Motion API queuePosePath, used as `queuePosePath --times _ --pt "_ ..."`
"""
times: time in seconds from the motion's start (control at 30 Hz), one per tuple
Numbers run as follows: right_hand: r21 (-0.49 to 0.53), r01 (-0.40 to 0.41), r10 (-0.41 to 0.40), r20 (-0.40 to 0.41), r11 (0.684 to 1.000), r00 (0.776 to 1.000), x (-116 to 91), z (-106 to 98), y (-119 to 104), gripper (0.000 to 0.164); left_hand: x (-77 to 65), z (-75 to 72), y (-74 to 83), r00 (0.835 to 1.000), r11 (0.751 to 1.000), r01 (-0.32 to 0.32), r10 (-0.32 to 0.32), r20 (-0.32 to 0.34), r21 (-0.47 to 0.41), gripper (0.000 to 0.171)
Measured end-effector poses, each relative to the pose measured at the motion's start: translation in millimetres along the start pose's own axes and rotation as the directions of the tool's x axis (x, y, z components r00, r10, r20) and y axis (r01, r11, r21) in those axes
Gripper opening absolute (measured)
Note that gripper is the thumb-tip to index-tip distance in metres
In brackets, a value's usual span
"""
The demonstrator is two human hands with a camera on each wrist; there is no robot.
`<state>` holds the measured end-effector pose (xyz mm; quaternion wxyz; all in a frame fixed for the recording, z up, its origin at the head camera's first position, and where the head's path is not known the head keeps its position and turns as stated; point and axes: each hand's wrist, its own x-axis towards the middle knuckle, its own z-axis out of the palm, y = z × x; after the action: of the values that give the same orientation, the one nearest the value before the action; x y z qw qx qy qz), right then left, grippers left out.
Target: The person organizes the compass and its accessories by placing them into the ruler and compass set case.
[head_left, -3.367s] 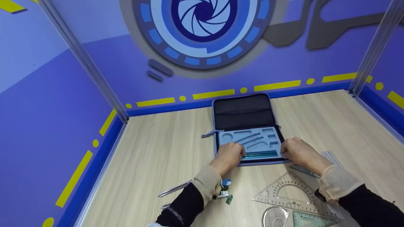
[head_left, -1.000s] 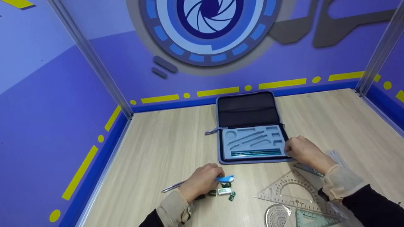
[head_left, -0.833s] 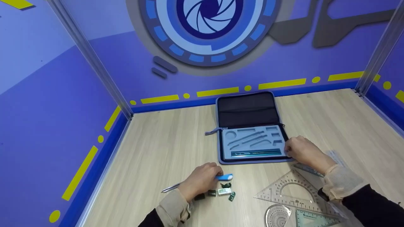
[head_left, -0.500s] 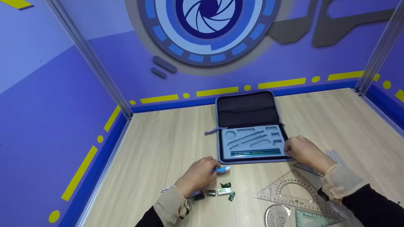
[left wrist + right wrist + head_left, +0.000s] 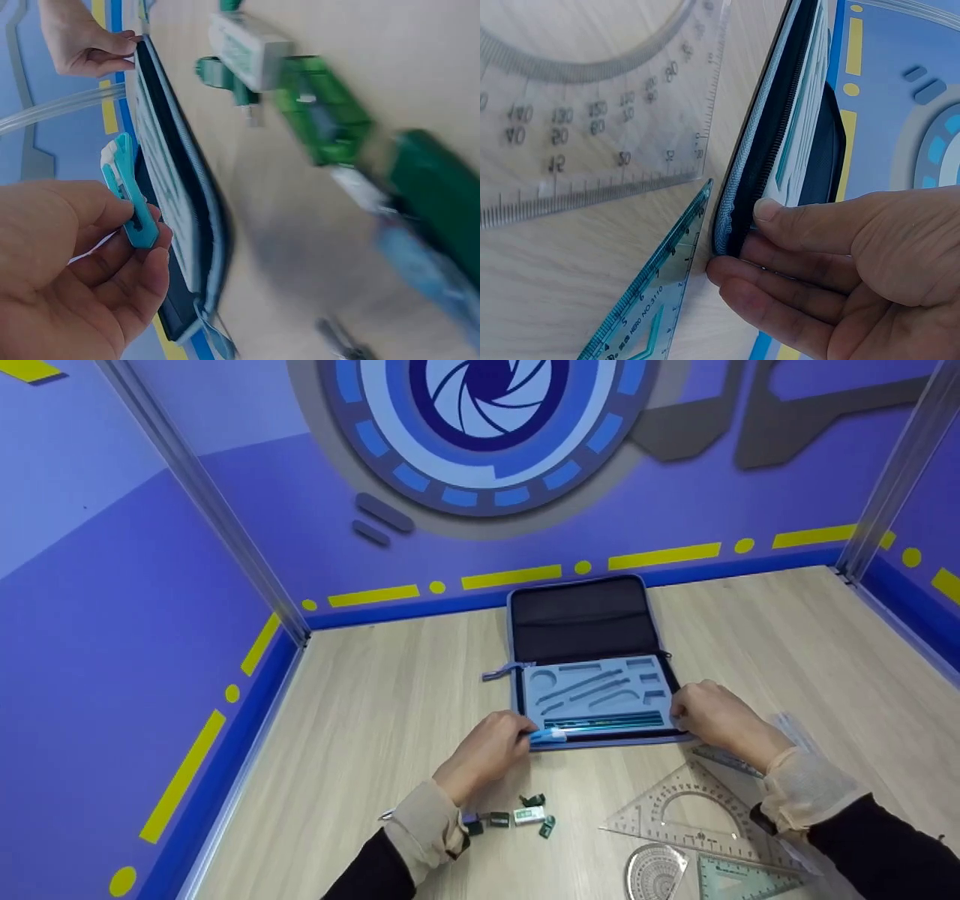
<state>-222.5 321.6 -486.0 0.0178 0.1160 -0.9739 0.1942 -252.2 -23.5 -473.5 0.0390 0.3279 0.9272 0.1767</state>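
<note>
My left hand (image 5: 487, 750) pinches a small blue utility knife (image 5: 129, 191) with a white end between thumb and fingers. It holds the knife over the front left corner of an open zip case (image 5: 581, 619). Inside the case lies a grey-blue foam insert (image 5: 630, 713) with shaped hollows. Dark teal pencils (image 5: 611, 723) fill its long front slot, and the other hollows look bare. At the case's right edge my right hand (image 5: 716, 716) grips the side, thumb on the inner edge and fingers outside, as the right wrist view shows.
A white eraser (image 5: 529, 815), a green sharpener (image 5: 499, 819) and other small green pieces lie in front of the case. To the right are a large clear set square (image 5: 686, 817), a round protractor (image 5: 655, 872) and a green set square (image 5: 742, 879). Walls stand behind and beside the table.
My left hand left the case, took the blue utility knife from among the small items on the table, and carried it forward to the case's front edge. My right hand stayed on the case.
</note>
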Motion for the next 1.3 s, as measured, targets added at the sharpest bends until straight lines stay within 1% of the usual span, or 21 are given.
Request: queuePosePath --times 0.17,0.27,0.43,0.5,0.67,0.9,1.03,1.17,1.3 --pt "0.006 0.002 -0.002 0.008 1.0 1.0 -0.7 -0.9 1.1 0.018 21.4 -2.7 14.3 0.997 0.999 -0.031 0.031 -0.068 -0.01 0.028" --pt "0.001 0.001 -0.001 0.0 1.0 1.0 -0.8 -1.0 0.9 0.016 34.6 -2.4 23.9 0.995 0.999 -0.044 0.042 -0.094 -0.019 0.029" --pt "0.001 -0.011 0.011 0.004 1.0 1.0 -0.5 -0.3 0.8 0.015 54.8 -0.6 38.9 0.996 0.999 -0.039 0.038 -0.086 -0.019 0.029" --pt "0.002 -0.01 0.01 0.003 1.0 1.0 -0.6 -0.2 1.0 0.016 62.9 0.4 44.0 0.996 0.999 -0.025 0.023 -0.08 -0.024 0.028" --pt "0.002 0.001 -0.001 -0.003 1.0 1.0 -0.7 -0.5 1.2 0.019 81.0 5.4 50.5 0.998 0.999 0.001 -0.004 -0.056 -0.05 0.027" --pt "-0.002 0.001 -0.002 -0.009 1.0 1.0 0.2 0.1 0.5 0.017 98.6 16.7 53.0 0.997 0.998 0.06 -0.06 -0.049 0.006 0.031" --pt "-0.003 0.001 -0.001 -0.014 1.0 1.0 -0.4 0.1 0.4 0.019 107.0 23.6 54.7 0.997 0.997 0.076 -0.076 -0.027 -0.012 0.03" --pt "-0.004 0.022 -0.023 -0.034 1.0 0.999 -1.2 1.2 1.3 0.026 113.6 30.3 56.9 0.996 0.996 0.076 -0.077 -0.036 -0.035 0.029" --pt "-0.005 0.034 -0.034 -0.048 0.999 0.998 -1.0 2.6 1.5 0.026 118.1 37.1 57.4 0.995 0.995 0.079 -0.082 -0.05 -0.054 0.026"
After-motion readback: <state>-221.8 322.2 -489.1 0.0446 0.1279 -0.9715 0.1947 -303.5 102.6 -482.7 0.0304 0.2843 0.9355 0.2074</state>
